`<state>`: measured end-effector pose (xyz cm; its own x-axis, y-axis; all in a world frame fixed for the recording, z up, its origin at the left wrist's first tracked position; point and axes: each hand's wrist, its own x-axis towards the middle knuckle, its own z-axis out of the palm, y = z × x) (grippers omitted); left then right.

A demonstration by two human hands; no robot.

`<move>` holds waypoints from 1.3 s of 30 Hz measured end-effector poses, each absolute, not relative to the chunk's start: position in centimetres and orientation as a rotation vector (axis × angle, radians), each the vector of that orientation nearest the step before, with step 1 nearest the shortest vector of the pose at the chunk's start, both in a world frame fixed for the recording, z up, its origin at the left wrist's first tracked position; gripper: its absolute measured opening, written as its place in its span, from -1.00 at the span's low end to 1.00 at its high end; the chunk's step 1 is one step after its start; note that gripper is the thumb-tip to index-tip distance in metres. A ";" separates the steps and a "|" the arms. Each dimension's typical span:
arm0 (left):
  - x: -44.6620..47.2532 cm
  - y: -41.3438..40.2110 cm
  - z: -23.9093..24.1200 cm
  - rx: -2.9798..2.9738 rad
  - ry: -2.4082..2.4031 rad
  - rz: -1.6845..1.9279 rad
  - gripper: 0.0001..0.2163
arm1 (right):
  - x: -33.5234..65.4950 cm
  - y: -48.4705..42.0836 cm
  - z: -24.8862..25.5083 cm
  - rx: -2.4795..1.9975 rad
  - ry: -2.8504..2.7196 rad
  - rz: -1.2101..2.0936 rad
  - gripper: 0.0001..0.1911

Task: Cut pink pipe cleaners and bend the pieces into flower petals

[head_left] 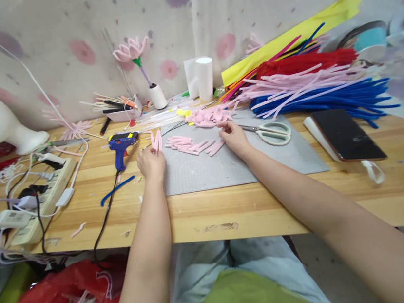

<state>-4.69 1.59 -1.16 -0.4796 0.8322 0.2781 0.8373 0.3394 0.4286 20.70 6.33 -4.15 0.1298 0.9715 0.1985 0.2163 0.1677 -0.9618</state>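
My left hand is closed in a pinch on folded pink pipe cleaner pieces at the left edge of the grey cutting mat. Short cut pink pipe cleaners lie in a loose row on the mat between my hands. At the right end of that row, my right hand rests with curled fingers; what is in them, if anything, is hidden. Behind the row is a heap of pink looped petals. Scissors lie just right of my right hand.
A blue glue gun stands left of my left hand, its cord crossing the table. Further left is a power strip with tangled cables. Blue pipe cleaners and a phone lie right; a pink flower stands behind.
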 end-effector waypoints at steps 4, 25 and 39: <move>-4.7 1.8 -1.5 -1.614 -2.574 -0.763 -0.84 | 20.8 6.5 -4.6 -1.303 -1.386 0.801 -0.76; -4.3 1.9 -1.2 -1.636 -1.939 -1.811 -0.85 | 20.7 5.5 -4.3 -1.350 -1.547 0.508 -0.74; 0.7 0.5 -1.6 -2.448 -1.721 -2.652 -0.64 | 19.7 3.9 -2.8 -1.281 -2.104 0.221 -0.75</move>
